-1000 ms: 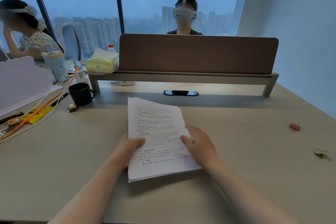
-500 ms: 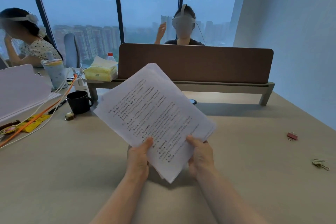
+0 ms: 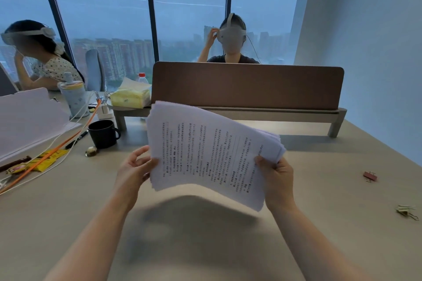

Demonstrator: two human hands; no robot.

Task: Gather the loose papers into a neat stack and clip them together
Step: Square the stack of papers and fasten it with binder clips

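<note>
The stack of papers is held up off the surface, turned sideways so the print runs across, its shadow lying on the surface below. The left hand takes the stack's 9 o'clock edge, thumb on the printed face and fingers loosely spread behind; its grip is light. The right hand has a firm grip on the 3 o'clock edge, thumb on top and fingers curled under. The sheets are fanned unevenly at that right edge.

At 3 o'clock, well apart from the hands, a red binder clip lies on the surface, and a pale green clip lies nearer the surface's right edge at 4 o'clock. At 10 o'clock stand a black mug, a small gold ball, a pen, an orange cable and yellow packets. At 12 o'clock a brown divider on a low shelf closes off the far side. The surface between the hands and the clips is bare.
</note>
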